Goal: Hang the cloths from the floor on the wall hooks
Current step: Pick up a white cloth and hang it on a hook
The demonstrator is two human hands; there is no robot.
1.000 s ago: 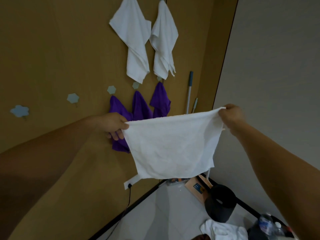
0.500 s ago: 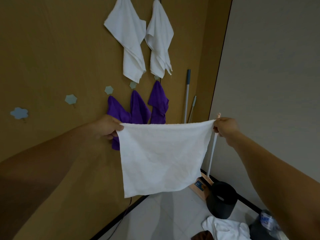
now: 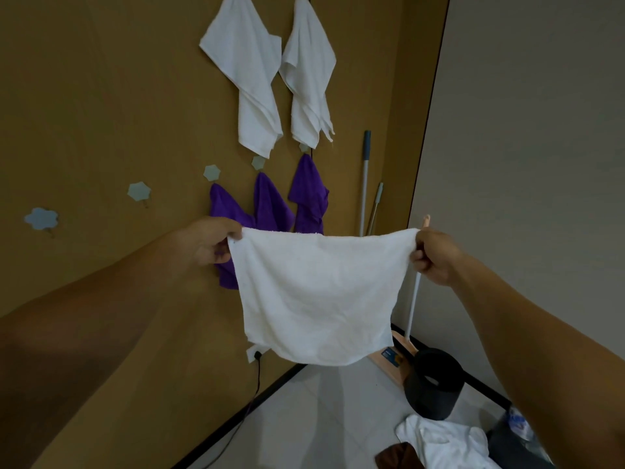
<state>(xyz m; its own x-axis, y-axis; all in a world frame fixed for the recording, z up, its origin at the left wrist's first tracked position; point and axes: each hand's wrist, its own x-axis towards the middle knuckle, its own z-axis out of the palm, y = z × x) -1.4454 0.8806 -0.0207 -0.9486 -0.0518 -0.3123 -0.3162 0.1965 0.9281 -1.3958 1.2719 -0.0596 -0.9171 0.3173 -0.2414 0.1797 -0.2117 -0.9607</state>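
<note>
Item: white cloth (image 3: 318, 292), stretched between my left hand (image 3: 209, 243) and right hand (image 3: 434, 257), each pinching a top corner. Below right hand: black bin (image 3: 433, 397), contents unseen; floor cloths (image 3: 446, 441) beside it.

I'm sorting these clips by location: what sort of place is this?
Likely a utility or cleaning corner indoors: purple cloths and white cloths hang from flower-shaped wall hooks, long tool handles lean in the corner, and a black bin stands on the tiled floor.
</note>
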